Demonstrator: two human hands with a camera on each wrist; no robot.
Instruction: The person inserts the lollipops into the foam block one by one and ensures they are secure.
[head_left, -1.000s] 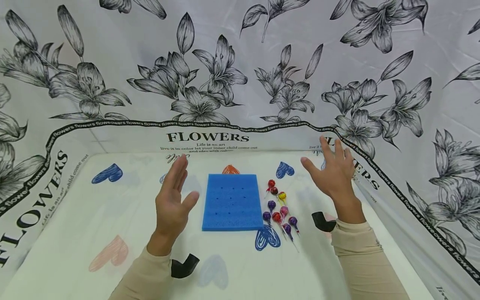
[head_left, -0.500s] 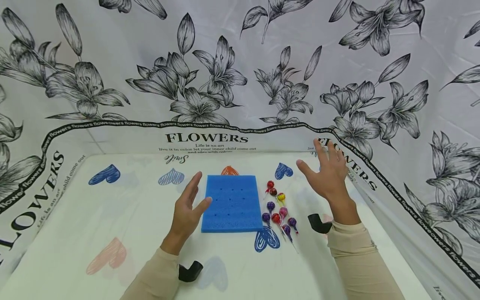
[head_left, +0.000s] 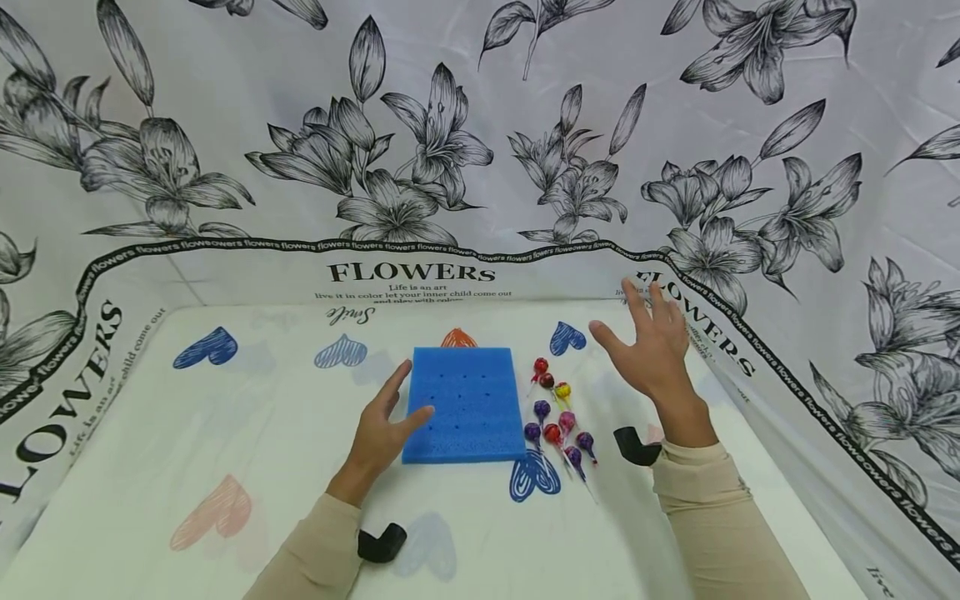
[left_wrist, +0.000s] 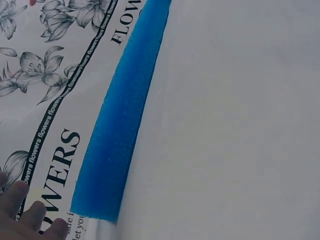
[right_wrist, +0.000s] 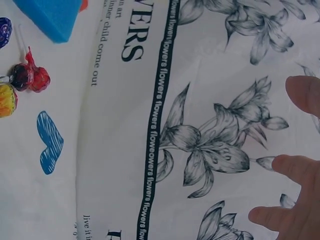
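A flat blue foam block [head_left: 465, 408] with rows of small holes in its top lies mid-table. My left hand [head_left: 380, 433] is at its left side, fingers spread, thumb overlapping the block's edge in the head view. In the left wrist view the foam block [left_wrist: 120, 115] shows its long side, with fingertips [left_wrist: 35, 215] at the lower left corner. Several wrapped lollipops [head_left: 553, 433] in purple, red, pink and yellow lie right of the block. Raised beyond them to the right, my right hand [head_left: 651, 350] has its fingers extended and holds nothing.
The table [head_left: 285, 433] wears a white cloth printed with hearts. Behind it and at both sides hangs a white curtain [head_left: 495, 208] with black flower drawings. A black wrist mount piece [head_left: 382, 543] sits by the left sleeve, another black piece [head_left: 637, 447] by the right.
My left hand has moved right and down, from apart from the foam block to its left edge. The right hand has shifted slightly left. Foam block and lollipops stay where they were.
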